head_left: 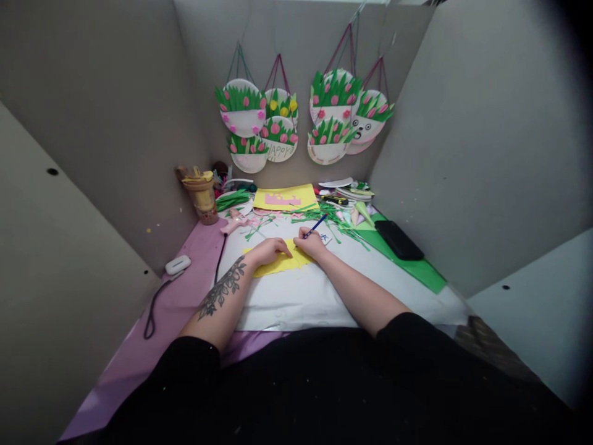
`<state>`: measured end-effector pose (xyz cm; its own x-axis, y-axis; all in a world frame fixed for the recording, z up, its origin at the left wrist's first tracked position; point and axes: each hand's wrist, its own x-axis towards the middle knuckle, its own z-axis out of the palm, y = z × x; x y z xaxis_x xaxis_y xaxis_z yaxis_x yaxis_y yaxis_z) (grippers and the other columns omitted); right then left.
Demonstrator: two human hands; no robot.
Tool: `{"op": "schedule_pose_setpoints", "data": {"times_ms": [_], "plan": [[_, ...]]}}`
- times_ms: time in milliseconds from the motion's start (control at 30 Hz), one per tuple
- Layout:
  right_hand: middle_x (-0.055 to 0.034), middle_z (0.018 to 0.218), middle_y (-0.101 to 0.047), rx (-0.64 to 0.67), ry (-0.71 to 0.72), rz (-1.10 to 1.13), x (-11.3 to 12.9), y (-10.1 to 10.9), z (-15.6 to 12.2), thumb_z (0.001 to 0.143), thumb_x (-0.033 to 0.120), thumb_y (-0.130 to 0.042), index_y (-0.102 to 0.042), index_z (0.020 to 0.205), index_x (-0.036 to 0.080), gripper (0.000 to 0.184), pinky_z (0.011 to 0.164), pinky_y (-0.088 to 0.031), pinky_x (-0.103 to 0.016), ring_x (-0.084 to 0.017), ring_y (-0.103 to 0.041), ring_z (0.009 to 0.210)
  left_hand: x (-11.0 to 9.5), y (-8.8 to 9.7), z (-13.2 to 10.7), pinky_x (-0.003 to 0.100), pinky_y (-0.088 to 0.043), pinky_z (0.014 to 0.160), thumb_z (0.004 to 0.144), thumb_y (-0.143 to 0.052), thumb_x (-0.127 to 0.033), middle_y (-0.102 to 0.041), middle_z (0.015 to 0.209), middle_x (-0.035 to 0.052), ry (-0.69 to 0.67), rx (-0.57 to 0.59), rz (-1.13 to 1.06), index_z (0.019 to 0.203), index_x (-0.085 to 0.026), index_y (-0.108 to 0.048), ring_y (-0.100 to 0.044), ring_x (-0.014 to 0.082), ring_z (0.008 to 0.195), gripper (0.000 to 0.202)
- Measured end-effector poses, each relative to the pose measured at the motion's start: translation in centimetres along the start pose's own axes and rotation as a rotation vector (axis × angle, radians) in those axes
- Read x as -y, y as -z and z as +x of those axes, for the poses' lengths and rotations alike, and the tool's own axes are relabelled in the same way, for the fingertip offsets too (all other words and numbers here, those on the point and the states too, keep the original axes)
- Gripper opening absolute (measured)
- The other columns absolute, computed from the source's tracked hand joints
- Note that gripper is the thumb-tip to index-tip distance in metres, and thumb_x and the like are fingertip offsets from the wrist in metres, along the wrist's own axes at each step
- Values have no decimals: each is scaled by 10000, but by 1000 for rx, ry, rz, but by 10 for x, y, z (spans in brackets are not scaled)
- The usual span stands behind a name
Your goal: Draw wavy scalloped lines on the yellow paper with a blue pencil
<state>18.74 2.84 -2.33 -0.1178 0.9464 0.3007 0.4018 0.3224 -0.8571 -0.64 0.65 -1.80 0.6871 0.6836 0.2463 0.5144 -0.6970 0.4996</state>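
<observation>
One pencil point(316, 226), ctr frame, slants upper-R, pinched in R hand point(312, 243) above yellow paper point(278, 266). I'd say half-curled L hand point(269, 250) prob. touches it.

1. Black top point(315, 395) at six o'clock, scattered with small pale specks.
2. Short black sleeves point(189, 368), hemmed near seven and four o'clock.
3. Dark leaf-and-flower tattoo point(225, 289), left forearm point(234, 306), eight o'clock.
</observation>
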Motion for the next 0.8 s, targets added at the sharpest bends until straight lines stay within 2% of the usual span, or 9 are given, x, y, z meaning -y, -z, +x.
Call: {"op": "schedule_pose_setpoints", "data": {"times_ms": [800], "plan": [[58, 489, -379, 15, 9, 1, -3, 0, 1, 559, 240, -521, -378, 537, 204, 149, 486, -280, -230, -103, -373, 522, 5, -2, -1, 226, -455, 859, 695, -400, 61, -647, 1021, 42, 11, -2, -10, 988, -226, -736, -604, 123, 886, 530]]}}
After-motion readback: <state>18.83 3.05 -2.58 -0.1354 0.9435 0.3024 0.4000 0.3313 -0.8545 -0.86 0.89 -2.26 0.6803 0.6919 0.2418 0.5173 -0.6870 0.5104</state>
